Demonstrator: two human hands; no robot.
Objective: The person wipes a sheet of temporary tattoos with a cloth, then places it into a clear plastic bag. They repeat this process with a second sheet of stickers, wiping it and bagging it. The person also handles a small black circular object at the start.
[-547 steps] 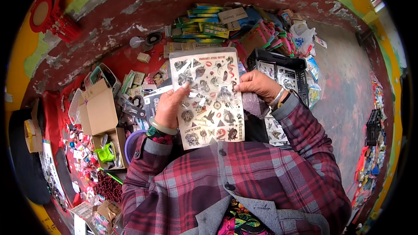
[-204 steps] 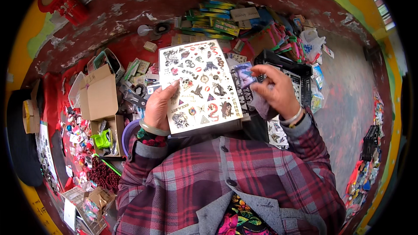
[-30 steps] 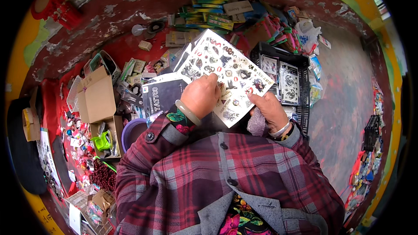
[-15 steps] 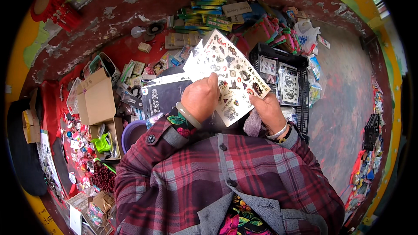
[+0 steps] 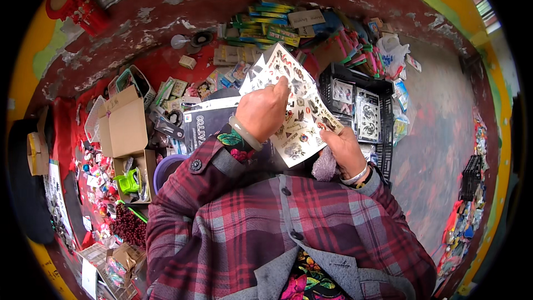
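Note:
I hold a white sheet of temporary tattoos (image 5: pixel 300 116), covered in small dark and coloured designs, up in front of my chest. More white sheets show behind its upper left edge. My left hand (image 5: pixel 262 112) is closed on the sheet's left side, thumb and finger pinched near its middle. With thumb and fingers, my right hand (image 5: pixel 345 153) grips the lower right edge, and the sheet bends between the two hands. Below the right hand is a fuzzy greyish-purple thing (image 5: pixel 324 165). A dark tattoo packet (image 5: pixel 208 125) lies beyond my left wrist.
A black crate (image 5: pixel 387 133) with tattoo sheets (image 5: pixel 367 115) stands right of my hands. At left are an open cardboard box (image 5: pixel 123 125), a purple basin (image 5: pixel 166 168) and scattered trinkets. Stacked boxes (image 5: pixel 272 22) and a plastic bag (image 5: pixel 392 50) lie along the far wall.
My left hand has moved up and slightly right across the sheet. The sheet was flatter and now bends. My right hand has shifted slightly down and right, still gripping its edge.

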